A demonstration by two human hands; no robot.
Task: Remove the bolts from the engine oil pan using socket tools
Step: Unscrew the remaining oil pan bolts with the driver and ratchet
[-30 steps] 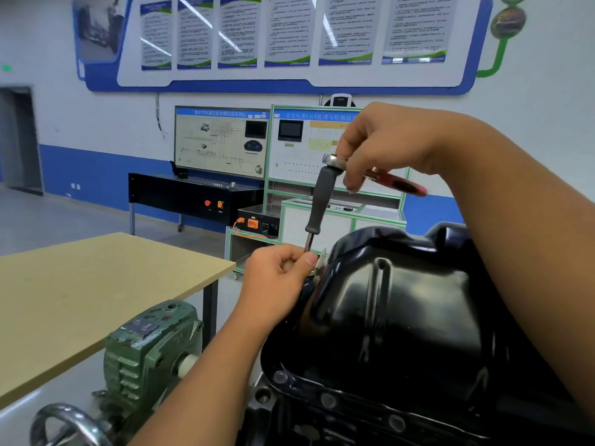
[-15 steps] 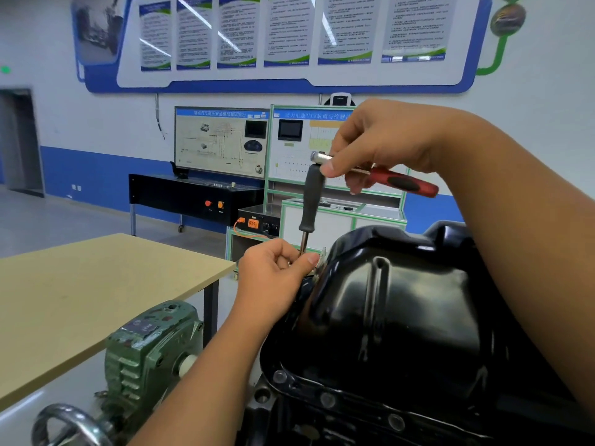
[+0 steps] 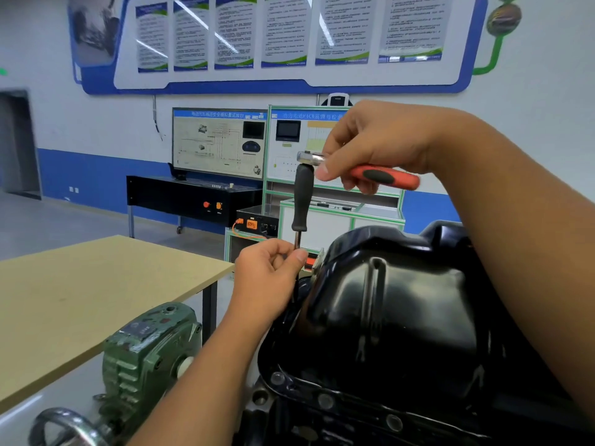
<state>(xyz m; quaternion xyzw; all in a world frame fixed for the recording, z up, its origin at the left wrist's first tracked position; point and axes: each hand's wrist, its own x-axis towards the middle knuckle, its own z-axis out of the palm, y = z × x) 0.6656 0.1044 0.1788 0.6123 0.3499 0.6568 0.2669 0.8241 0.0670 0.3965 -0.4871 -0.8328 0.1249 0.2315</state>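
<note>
The glossy black oil pan [image 3: 402, 310] sits upside down on the engine, with several bolts [image 3: 325, 401] along its near flange. A socket extension with a black grip [image 3: 302, 201] stands upright at the pan's far left edge. On its top sits a ratchet with a chrome head [image 3: 309, 157] and a red-and-black handle [image 3: 384, 177]. My right hand [image 3: 380, 146] grips the ratchet near its head. My left hand [image 3: 269, 273] pinches the thin metal shaft just below the black grip. The socket and the bolt under it are hidden behind my left hand.
A tan table [image 3: 80, 300] stands to the left. A green gearbox [image 3: 148, 352] with a chrome handwheel [image 3: 64, 426] sits at the lower left beside the engine stand. Training panels and a black console [image 3: 193, 197] stand against the back wall.
The ratchet handle has swung toward the right while its head stayed on top of the extension. My left hand has kept its pinch on the shaft.
</note>
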